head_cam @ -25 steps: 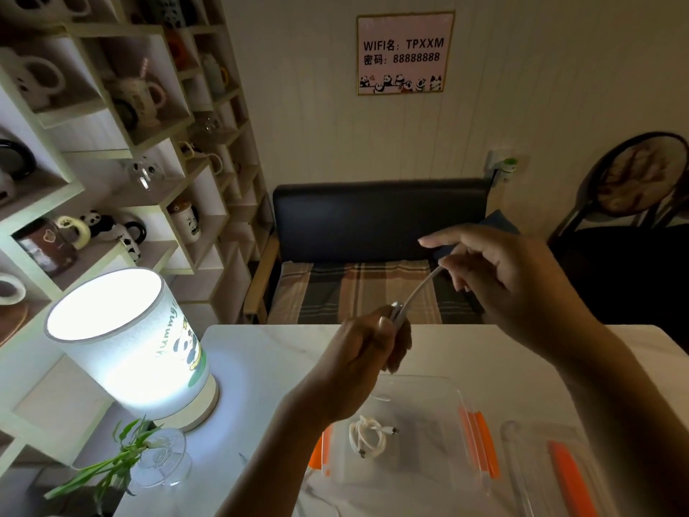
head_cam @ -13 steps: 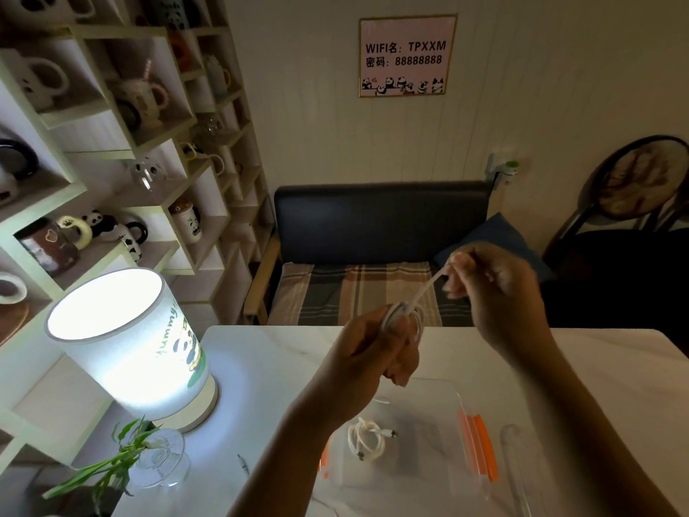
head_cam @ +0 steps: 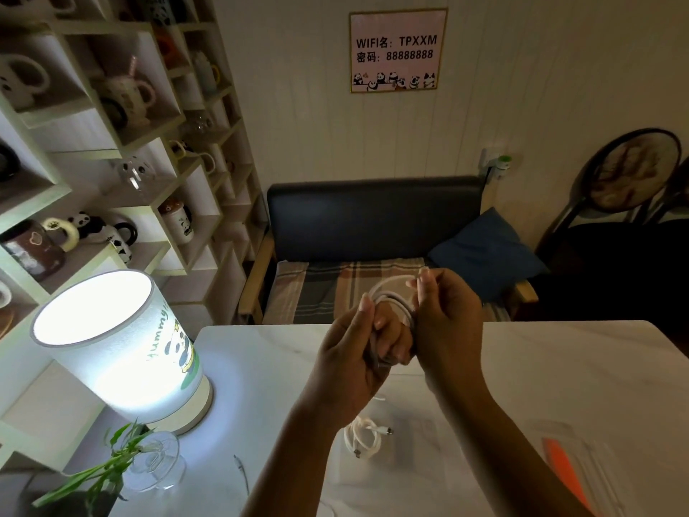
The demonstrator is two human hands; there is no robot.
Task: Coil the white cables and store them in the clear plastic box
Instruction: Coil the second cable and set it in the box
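Above the table my left hand [head_cam: 358,352] grips a small coil of white cable [head_cam: 391,298] between thumb and fingers. My right hand [head_cam: 445,315] pinches the loose end of the same cable at the top of the loop, close against my left hand. Below my arms sits the clear plastic box [head_cam: 417,475], faint against the white table and partly hidden by my arms. A second white cable [head_cam: 363,438], coiled with its plugs sticking out, lies inside it. The box lid with an orange latch [head_cam: 566,468] lies at the lower right.
A lit cylindrical lamp [head_cam: 123,341] stands on the table's left side, with a glass vase holding green leaves [head_cam: 149,464] in front of it. A shelf of mugs [head_cam: 112,162] fills the left wall. A dark bench [head_cam: 373,225] stands behind the white table [head_cam: 578,375].
My right hand has come down and in towards my left hand, wrapping the straight stretch of cable into another loop. The coil in my left hand has grown.
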